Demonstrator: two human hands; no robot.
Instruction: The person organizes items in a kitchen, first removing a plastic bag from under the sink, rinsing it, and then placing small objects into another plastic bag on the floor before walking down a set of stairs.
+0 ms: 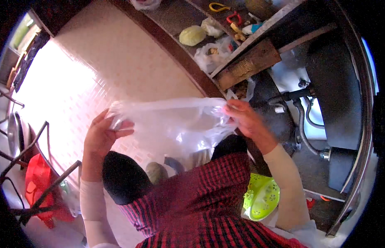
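Note:
A clear plastic bag (167, 124) is stretched wide between my two hands, above my knees. My left hand (102, 131) grips its left end, with the thumb and some fingers apart and the film bunched between them. On the other side, my right hand (246, 117) pinches the crumpled right end. The bag's upper edge runs nearly straight from hand to hand. Through the thin film the tiled floor shows faintly. Below the bag lies my red and black checked garment (198, 189).
A lime-green plastic basket (263, 198) sits beside my right forearm. Black hoses and drain pipes (301, 117) run at the right. The shelf at the top holds a pale green round vegetable (192, 35) and plastic bags (211, 55). A red plastic bag (39, 183) lies by metal bars at the left.

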